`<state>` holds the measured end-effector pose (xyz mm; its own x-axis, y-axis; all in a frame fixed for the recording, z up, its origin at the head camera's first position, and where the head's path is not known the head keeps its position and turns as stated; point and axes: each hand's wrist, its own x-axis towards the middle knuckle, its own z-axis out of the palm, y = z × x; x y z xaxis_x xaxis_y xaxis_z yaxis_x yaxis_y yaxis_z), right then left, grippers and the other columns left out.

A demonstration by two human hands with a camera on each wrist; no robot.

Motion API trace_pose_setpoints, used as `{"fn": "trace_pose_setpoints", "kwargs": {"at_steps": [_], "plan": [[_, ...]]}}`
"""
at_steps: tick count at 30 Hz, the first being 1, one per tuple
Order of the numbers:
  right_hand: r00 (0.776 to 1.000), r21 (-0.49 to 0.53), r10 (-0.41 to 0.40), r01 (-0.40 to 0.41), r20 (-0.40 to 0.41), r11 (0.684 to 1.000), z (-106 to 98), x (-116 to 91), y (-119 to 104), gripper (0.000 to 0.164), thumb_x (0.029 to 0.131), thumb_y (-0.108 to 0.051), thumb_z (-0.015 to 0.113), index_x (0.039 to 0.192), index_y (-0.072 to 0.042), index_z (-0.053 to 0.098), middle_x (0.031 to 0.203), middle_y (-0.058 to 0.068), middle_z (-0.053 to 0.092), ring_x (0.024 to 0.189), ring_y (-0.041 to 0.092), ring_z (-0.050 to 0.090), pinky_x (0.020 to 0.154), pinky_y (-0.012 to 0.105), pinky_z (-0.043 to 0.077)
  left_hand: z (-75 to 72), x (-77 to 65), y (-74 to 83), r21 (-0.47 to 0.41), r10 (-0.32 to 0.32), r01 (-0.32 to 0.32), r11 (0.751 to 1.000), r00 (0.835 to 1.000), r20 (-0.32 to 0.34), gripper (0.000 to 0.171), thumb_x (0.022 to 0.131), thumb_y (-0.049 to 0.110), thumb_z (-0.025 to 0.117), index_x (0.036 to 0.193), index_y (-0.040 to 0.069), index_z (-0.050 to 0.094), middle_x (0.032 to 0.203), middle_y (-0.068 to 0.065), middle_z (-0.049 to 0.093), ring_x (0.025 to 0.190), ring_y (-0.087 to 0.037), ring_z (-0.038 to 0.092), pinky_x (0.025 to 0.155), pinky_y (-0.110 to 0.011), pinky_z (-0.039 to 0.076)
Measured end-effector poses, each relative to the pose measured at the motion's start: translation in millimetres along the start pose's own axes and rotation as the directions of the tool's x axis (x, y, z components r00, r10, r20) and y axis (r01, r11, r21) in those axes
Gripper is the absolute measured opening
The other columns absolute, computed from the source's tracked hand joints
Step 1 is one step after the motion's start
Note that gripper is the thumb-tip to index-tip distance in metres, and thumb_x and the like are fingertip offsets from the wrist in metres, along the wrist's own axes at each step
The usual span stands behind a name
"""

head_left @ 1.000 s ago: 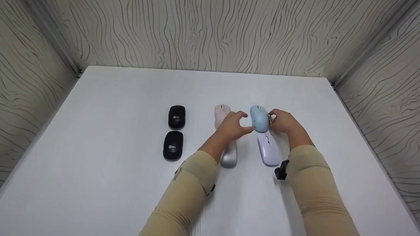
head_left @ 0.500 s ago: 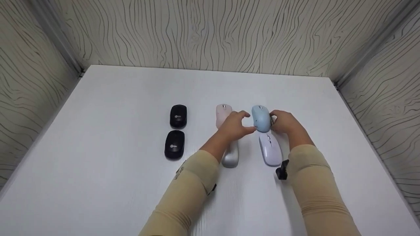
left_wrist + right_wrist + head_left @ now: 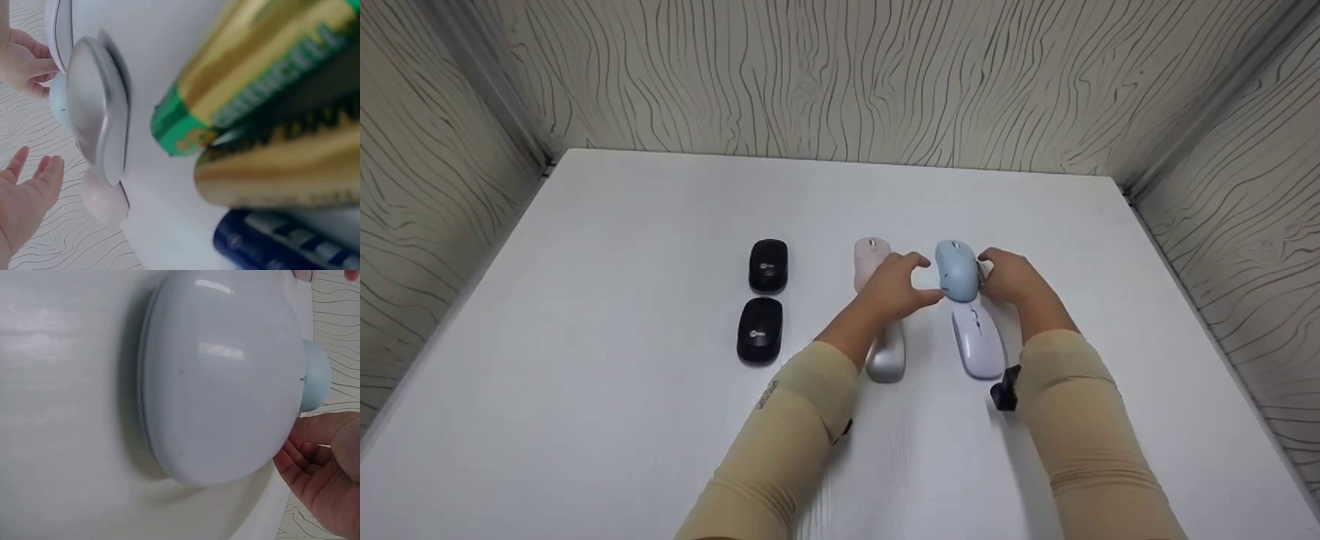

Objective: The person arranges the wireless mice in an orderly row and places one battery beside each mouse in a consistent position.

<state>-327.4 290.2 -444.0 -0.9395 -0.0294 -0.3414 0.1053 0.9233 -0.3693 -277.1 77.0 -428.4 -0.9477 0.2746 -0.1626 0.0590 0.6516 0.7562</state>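
On the table, a light blue mouse lies between my two hands, touching or nearly touching the lavender mouse in front of it. My right hand is at its right side, fingers curled, with a small slim gold-and-dark thing at the fingertips; its kind is unclear. In the right wrist view the lavender mouse hides those fingertips. My left hand holds nothing, thumb and fingers spread apart, thumb tip by the blue mouse's left edge. It partly covers a pink mouse and a silver mouse.
Two black mice stand in a column on the left. Close to the left wrist camera are a green-and-gold battery, a gold battery and a blue battery. Patterned walls enclose the white table.
The whole head view has shifted slightly to the right. Both hands and all the mice stay in the same arrangement.
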Motion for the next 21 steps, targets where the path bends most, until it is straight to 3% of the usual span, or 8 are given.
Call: {"fn": "trace_pose_setpoints", "kwargs": {"at_steps": [9, 15, 21], "plan": [[1.000, -0.001, 0.002, -0.002, 0.000, 1.000, -2, -7, -1, 0.052, 0.088, -0.005, 0.052, 0.136, -0.003, 0.034, 0.133, 0.026, 0.041, 0.118, 0.043, 0.043, 0.096, 0.056, 0.034, -5.3, -6.4, -4.0, -0.008, 0.004, -0.004, 1.000, 1.000, 0.013, 0.053, 0.080, 0.041, 0.067, 0.127, 0.023, 0.050, 0.131, -0.002, 0.046, 0.117, -0.015, 0.044, 0.098, -0.033, 0.039], [0.999, 0.019, -0.030, 0.030, -0.016, 0.999, -8, -15, -2, 0.053, 0.088, -0.012, 0.058, 0.135, -0.001, 0.036, 0.117, 0.025, 0.053, 0.104, 0.037, 0.053, 0.088, 0.051, 0.043, -13.0, -9.9, -8.0, -0.012, -0.015, 0.015, 1.000, 1.000, 0.006, 0.054, 0.081, 0.041, 0.067, 0.129, 0.025, 0.048, 0.133, -0.002, 0.043, 0.121, -0.017, 0.042, 0.099, -0.035, 0.039], [0.998, 0.066, -0.043, 0.045, -0.038, 0.997, -15, -30, -8, 0.052, 0.088, -0.013, 0.058, 0.134, -0.003, 0.037, 0.113, 0.024, 0.053, 0.101, 0.037, 0.054, 0.085, 0.048, 0.045, -26.2, -15.0, -8.0, 0.001, 0.009, -0.009, 1.000, 1.000, 0.004, 0.055, 0.081, 0.040, 0.066, 0.130, 0.024, 0.047, 0.140, -0.003, 0.037, 0.126, -0.019, 0.039, 0.100, -0.036, 0.038]]}}
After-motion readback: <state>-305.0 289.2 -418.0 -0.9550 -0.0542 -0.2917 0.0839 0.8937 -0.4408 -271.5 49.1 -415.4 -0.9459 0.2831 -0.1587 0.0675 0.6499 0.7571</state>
